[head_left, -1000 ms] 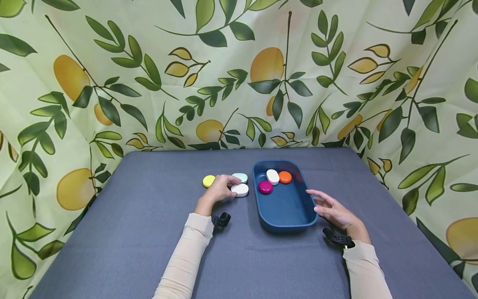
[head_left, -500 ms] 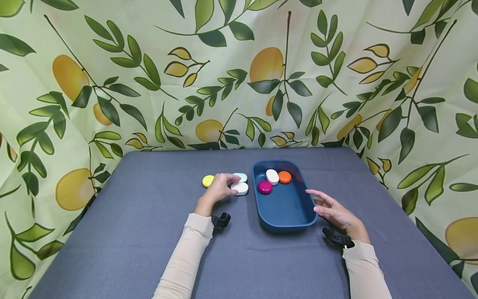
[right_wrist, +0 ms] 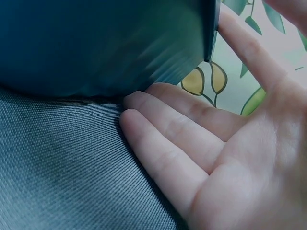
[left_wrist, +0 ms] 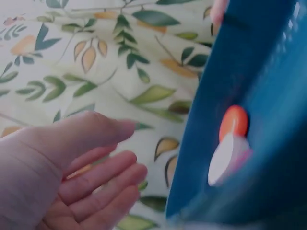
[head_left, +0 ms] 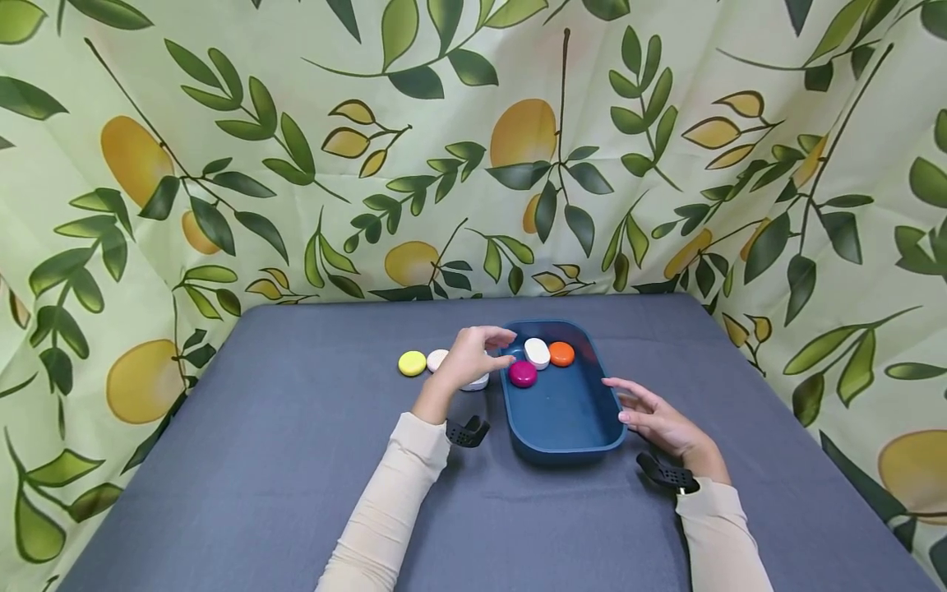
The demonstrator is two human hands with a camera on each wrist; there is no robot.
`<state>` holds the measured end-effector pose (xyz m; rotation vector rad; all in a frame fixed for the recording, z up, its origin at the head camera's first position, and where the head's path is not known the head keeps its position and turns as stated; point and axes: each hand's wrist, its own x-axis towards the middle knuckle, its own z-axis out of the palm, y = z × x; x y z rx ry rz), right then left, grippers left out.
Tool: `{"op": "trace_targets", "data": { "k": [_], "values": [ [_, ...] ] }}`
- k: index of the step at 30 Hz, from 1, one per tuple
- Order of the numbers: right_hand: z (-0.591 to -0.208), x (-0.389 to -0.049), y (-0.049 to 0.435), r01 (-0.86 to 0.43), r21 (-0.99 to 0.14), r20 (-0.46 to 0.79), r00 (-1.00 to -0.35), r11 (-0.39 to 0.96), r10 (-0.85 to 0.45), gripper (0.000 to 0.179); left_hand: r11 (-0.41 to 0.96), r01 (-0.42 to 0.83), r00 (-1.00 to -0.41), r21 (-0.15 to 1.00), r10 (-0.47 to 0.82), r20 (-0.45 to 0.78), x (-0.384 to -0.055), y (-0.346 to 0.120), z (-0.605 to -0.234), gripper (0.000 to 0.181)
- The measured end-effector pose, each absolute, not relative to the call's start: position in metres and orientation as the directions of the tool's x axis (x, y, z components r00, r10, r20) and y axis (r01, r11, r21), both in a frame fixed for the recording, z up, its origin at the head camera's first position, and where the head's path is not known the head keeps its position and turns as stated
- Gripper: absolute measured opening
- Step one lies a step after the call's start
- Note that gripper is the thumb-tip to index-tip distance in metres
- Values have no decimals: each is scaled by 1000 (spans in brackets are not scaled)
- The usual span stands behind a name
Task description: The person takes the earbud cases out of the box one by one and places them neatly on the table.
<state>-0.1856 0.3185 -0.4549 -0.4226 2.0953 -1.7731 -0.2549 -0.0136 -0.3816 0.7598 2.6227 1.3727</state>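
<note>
In the head view my left hand (head_left: 473, 355) hovers over the left rim of a deep blue plastic box (head_left: 565, 419). Its thumb and fingers are spread apart, and the left wrist view shows nothing between them. Below the hand a white oval piece (head_left: 477, 383) lies on the table, mostly covered. A pale pink round piece (head_left: 436, 360) and a yellow round piece (head_left: 412, 363) lie left of it. My right hand (head_left: 662, 423) rests loosely extended fingers against the box's right side. Inside the box sit a white oval (head_left: 537, 353), an orange round (head_left: 561, 354) and a magenta round piece (head_left: 522, 374).
A grey-blue cloth (head_left: 296, 460) covers the table. Behind and on both sides hangs a curtain (head_left: 311, 164) printed with leaves and fruit. Black bands (head_left: 468, 432) circle both wrists.
My left hand has moved right, from the white oval piece to the box's left rim. The pale pink piece has come into view; the light blue one is hidden. My right hand keeps its place.
</note>
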Motion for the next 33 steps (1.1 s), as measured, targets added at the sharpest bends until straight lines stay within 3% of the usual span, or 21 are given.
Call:
{"op": "trace_targets", "data": {
  "k": [14,26,29,33],
  "values": [
    [-457,-187,320,-1,-988,-74,-881,157,-468,52,553,271,-933,788,353,73,-258,81,-380,38],
    [-455,-189,316,-7,-982,-84,-882,191,-464,53,632,168,-976,756,214,38,-271,112,-404,48],
    [-457,-189,317,13,-981,-101,-886,193,-453,52,692,186,-975,697,220,41,-271,114,-407,50],
    [-456,-189,318,31,-981,-114,-892,193,-437,52,813,225,-969,538,246,34,-271,116,-413,47]
  ]
}}
